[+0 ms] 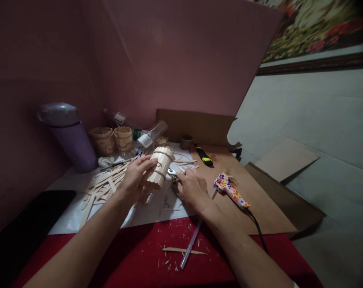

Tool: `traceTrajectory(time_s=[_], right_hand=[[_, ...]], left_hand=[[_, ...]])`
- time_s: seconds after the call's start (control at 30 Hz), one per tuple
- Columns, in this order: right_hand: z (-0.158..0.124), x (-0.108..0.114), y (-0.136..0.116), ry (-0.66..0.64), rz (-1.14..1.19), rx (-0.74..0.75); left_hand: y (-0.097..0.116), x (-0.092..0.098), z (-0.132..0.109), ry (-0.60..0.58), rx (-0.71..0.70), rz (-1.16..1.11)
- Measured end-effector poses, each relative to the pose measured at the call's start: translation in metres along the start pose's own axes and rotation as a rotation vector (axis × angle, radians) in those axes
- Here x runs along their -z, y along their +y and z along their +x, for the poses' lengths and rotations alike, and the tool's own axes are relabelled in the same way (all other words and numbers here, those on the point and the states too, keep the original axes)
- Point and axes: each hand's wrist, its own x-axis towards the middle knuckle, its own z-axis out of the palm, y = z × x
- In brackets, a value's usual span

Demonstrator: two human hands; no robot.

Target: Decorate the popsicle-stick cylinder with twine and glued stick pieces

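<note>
My left hand is closed around a small barrel-shaped cup of pale craft sticks, tilted above the table. Twine bands run round it near both ends. Just to its right, my right hand grips a hand tool with a silver metal head and dark handles, its tip close to the cup's side; its exact kind is partly hidden by my fingers. Loose craft sticks lie heaped on white paper left of my left hand. A floral hot glue gun rests to the right of my right hand.
At the back left stand a purple tumbler and two stick cups, beside clear plastic bottles. A yellow-black utility knife lies on cardboard. A glue stick and wood scraps lie on red cloth.
</note>
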Motion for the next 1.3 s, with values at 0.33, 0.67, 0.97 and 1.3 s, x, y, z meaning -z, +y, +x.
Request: traceTrajectory(time_s=[0.33, 0.67, 0.97, 1.3], right_hand=[[-0.011, 0.012, -0.016, 0.403, 0.819, 0.091], [-0.006, 0.014, -0.008, 0.206, 1.112, -0.05], [0.006, 0.022, 0.006, -0.068, 1.387, -0.182], [0.005, 0.026, 0.008, -0.128, 1.383, -0.141]], left_hand=[[-0.014, -0.014, -0.007, 0.001, -0.048, 0.112], [-0.017, -0.011, -0.006, -0.292, -0.061, 0.019], [-0.017, -0.011, -0.006, -0.321, -0.023, 0.03], [-0.017, -0.009, -0.003, -0.392, -0.093, 0.074]])
